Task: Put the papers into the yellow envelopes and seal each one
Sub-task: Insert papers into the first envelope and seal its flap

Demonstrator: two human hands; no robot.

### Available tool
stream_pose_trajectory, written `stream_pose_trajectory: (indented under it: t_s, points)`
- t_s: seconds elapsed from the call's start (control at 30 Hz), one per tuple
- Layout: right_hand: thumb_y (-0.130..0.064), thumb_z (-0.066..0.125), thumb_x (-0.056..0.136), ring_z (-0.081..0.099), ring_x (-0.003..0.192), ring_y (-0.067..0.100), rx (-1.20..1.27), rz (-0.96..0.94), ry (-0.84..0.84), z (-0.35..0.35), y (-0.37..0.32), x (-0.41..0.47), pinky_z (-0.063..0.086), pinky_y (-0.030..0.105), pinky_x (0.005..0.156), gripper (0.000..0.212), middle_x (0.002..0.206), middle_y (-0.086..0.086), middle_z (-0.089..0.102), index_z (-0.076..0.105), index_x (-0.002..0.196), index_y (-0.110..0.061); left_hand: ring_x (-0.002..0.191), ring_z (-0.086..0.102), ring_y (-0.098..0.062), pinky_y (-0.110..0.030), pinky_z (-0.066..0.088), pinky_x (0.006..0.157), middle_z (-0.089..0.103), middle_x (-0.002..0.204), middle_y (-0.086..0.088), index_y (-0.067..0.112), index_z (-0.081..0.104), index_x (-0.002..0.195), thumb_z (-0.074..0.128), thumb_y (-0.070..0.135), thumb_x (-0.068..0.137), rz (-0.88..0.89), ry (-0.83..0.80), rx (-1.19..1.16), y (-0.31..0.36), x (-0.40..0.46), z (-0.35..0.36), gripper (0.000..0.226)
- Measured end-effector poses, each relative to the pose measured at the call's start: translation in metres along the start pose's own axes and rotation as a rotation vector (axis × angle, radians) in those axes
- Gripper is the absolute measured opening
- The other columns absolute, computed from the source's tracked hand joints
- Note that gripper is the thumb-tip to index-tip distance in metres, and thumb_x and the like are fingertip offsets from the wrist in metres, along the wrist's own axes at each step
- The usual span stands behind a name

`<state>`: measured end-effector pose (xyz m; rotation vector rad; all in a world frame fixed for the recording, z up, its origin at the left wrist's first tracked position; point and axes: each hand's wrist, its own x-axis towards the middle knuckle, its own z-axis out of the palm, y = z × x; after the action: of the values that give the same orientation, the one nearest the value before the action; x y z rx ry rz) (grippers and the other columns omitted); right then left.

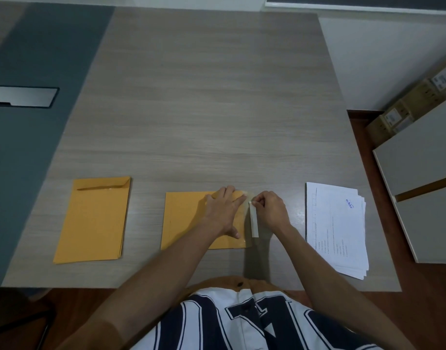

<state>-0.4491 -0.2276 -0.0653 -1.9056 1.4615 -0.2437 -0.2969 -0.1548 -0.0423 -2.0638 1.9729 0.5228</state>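
Envelope [189, 218] lies sideways, flap end pointing right.

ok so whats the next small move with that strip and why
Probably peel the white strip fully off: the right hand pinches its top end while the left hand presses the envelope flat, and the strip's lower end appears attached at the flap edge.
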Motion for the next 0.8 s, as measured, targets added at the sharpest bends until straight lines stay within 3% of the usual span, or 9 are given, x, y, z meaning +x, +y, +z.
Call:
stream_pose_trajectory:
  t_s: [0.17, 0.27, 0.4, 0.5, 0.6, 0.7, 0.8]
  points:
    - [-0.014, 0.061, 0.093, 0.056, 0.081, 0.011, 0.141, 0.022, -0.052, -0.013, 0.000, -0.004, 0.043, 0.015, 0.069, 0.007, 0.091, 0.001, 0.061, 0.061, 0.087, -0.015, 0.139, 0.021, -0.026, -0.053, 0.038, 0.100, 0.017, 0.152, -0.004, 0.037, 0.019, 0.151, 0.078, 0.070, 0.058, 0.007, 0.015, 0.013, -0.002, -0.001, 0.000, 0.115]
    - [-0.016, 0.060, 0.095, 0.059, 0.078, 0.008, 0.249, 0.079, -0.053, -0.023, -0.002, -0.009, 0.042, 0.014, 0.065, 0.004, 0.088, -0.001, 0.064, 0.061, 0.093, -0.012, 0.138, 0.023, -0.025, -0.053, 0.037, 0.099, 0.019, 0.150, -0.003, 0.040, 0.019, 0.149, 0.077, 0.072, 0.056, -0.006, 0.030, -0.011, -0.005, 0.001, 0.001, 0.114]
    - [-0.013, 0.061, 0.094, 0.070, 0.070, 0.019, 0.503, 0.183, 0.022, -0.036, -0.003, -0.008, 0.053, 0.021, 0.058, 0.008, 0.084, 0.009, 0.071, 0.060, 0.095, -0.005, 0.139, 0.025, -0.023, -0.051, 0.036, 0.098, 0.022, 0.151, -0.001, 0.038, 0.020, 0.149, 0.075, 0.074, 0.055, -0.057, 0.057, -0.073, -0.011, 0.004, 0.000, 0.115]
    - [-0.008, 0.063, 0.092, 0.068, 0.071, 0.017, 0.610, 0.231, 0.119, -0.046, -0.004, 0.001, 0.053, 0.017, 0.056, 0.011, 0.086, 0.010, 0.068, 0.061, 0.102, -0.004, 0.140, 0.023, -0.022, -0.050, 0.034, 0.099, 0.022, 0.153, 0.000, 0.035, 0.027, 0.147, 0.072, 0.077, 0.055, -0.102, 0.075, -0.108, -0.019, 0.006, -0.002, 0.110]
    - [-0.006, 0.062, 0.091, 0.069, 0.070, 0.015, 0.629, 0.275, 0.158, -0.053, -0.003, 0.016, 0.054, 0.016, 0.058, 0.015, 0.088, 0.008, 0.068, 0.064, 0.105, -0.010, 0.142, 0.022, -0.022, -0.052, 0.032, 0.101, 0.020, 0.155, 0.001, 0.035, 0.028, 0.147, 0.066, 0.081, 0.057, -0.138, 0.080, -0.123, -0.027, 0.010, -0.003, 0.107]
    - [-0.003, 0.062, 0.085, 0.068, 0.065, 0.015, 0.635, 0.397, 0.219, -0.058, 0.001, 0.040, 0.058, 0.027, 0.066, 0.017, 0.084, 0.007, 0.071, 0.071, 0.098, -0.010, 0.142, 0.021, -0.023, -0.054, 0.031, 0.103, 0.019, 0.156, 0.001, 0.036, 0.028, 0.147, 0.061, 0.084, 0.058, -0.173, 0.076, -0.123, -0.030, 0.015, -0.006, 0.107]
    - [-0.003, 0.061, 0.082, 0.063, 0.054, 0.011, 0.621, 0.481, 0.305, -0.067, 0.000, 0.065, 0.055, 0.024, 0.061, 0.017, 0.074, 0.003, 0.070, 0.070, 0.094, -0.011, 0.141, 0.023, -0.023, -0.053, 0.032, 0.102, 0.020, 0.155, 0.000, 0.035, 0.027, 0.148, 0.056, 0.087, 0.060, -0.211, 0.087, -0.117, -0.033, 0.020, -0.008, 0.107]
